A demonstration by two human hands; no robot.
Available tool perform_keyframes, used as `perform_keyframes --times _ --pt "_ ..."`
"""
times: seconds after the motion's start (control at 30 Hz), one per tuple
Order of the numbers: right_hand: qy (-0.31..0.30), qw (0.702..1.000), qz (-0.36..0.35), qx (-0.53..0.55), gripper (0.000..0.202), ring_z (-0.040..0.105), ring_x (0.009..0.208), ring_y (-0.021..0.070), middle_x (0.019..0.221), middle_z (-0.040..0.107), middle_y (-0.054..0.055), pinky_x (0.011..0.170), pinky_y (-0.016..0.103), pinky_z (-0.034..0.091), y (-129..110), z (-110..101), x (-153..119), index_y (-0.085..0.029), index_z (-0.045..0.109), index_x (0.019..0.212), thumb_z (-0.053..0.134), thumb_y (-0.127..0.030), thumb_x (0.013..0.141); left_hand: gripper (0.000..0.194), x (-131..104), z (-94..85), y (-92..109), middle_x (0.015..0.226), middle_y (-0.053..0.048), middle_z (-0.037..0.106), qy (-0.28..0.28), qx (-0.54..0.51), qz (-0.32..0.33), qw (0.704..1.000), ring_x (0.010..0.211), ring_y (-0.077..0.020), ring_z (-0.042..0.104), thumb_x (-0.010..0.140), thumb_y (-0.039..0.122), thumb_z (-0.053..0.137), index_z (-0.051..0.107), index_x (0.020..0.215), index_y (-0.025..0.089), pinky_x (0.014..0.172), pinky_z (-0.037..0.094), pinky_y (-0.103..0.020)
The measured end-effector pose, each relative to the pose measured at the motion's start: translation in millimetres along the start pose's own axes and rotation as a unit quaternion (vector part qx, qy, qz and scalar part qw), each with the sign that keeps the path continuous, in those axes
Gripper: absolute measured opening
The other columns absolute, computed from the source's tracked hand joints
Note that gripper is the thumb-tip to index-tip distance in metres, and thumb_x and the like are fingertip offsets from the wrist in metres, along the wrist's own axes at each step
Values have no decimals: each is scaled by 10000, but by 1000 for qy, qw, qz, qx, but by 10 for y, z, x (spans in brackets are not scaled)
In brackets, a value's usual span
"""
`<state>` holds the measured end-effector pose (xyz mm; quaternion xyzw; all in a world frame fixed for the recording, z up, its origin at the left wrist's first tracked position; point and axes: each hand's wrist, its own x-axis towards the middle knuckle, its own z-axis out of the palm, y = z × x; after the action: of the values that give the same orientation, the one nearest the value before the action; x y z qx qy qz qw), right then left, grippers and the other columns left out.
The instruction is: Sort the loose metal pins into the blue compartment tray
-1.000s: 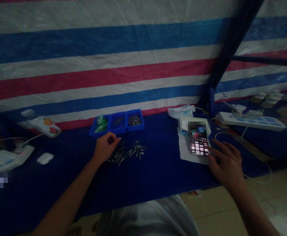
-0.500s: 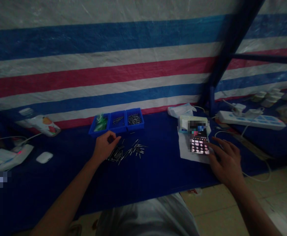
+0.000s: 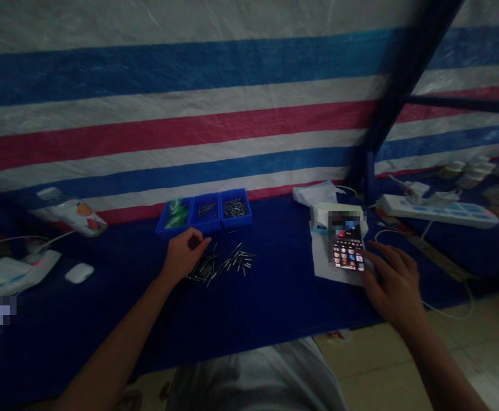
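My left hand (image 3: 186,252) rests at the left edge of a loose pile of thin metal pins (image 3: 209,268), its fingers curled together; whatever they may hold is too small to make out. Just behind it stand three joined blue bins: one with green plastic (image 3: 177,213), one with a few pins (image 3: 207,209), one with many small metal pieces (image 3: 235,208). My right hand (image 3: 388,274) is spread beside a lit phone (image 3: 347,245), fingertips at the screen's lower right edge. The phone leans on a small box above a white paper (image 3: 324,260).
At the left are a bottle (image 3: 86,218), a white case (image 3: 79,273) and a power strip (image 3: 39,268). Another power strip (image 3: 439,211) with cables lies at the right, near several jars (image 3: 474,173). A striped sheet (image 3: 232,123) hangs behind the blue table (image 3: 270,297).
The picture on the phone screen has changed slightly. Both hands stay in nearly the same places.
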<state>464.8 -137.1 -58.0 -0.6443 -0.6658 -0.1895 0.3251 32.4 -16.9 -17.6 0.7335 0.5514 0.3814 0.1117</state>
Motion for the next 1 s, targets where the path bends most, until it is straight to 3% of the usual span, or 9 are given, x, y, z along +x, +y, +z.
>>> perform_keyframes --times 0.27,0.37,0.57,0.73,0.87,1.0 --pt "-19 999 -49 1 294 466 1193 358 1247 582 119 952 535 409 -17 -44 12 -204 713 964 441 -263 870 250 2 14 17 617 31 561 -6 3 7 1000 566 -144 519 801 399 629 536 685 197 556 382 -256" --pt "-23 999 -28 -12 296 467 1197 360 1230 599 106 940 536 415 -20 -40 5 -216 720 939 437 -269 870 255 3 11 41 617 28 559 -11 3 9 1000 562 -144 513 800 400 627 537 679 195 557 381 -260" --pt "-29 998 38 -50 359 449 1206 388 1265 578 133 907 564 427 -47 -22 14 -192 666 1110 407 -296 884 255 -2 1 28 614 32 557 -14 -1 3 1000 554 -141 510 810 402 622 537 686 195 545 379 -256" --pt "0 1000 -19 -11 342 466 1192 367 1230 585 167 978 549 400 -4 -16 12 -141 669 1091 442 -265 867 251 -1 12 -15 618 35 561 -14 3 8 1000 558 -141 516 815 403 626 540 697 198 548 385 -253" --pt "1 997 -69 19 277 477 1191 343 1205 610 125 976 524 412 18 -26 -6 -186 712 988 475 -234 853 248 -3 14 -28 624 33 565 -11 4 9 1000 565 -142 522 814 400 626 541 696 199 547 385 -252" --pt "1 998 -63 6 262 475 1200 346 1197 630 92 964 528 418 5 -34 -11 -215 734 894 474 -234 861 259 -5 16 -40 622 34 563 -10 8 9 1000 560 -142 514 816 409 627 538 690 201 541 383 -252"
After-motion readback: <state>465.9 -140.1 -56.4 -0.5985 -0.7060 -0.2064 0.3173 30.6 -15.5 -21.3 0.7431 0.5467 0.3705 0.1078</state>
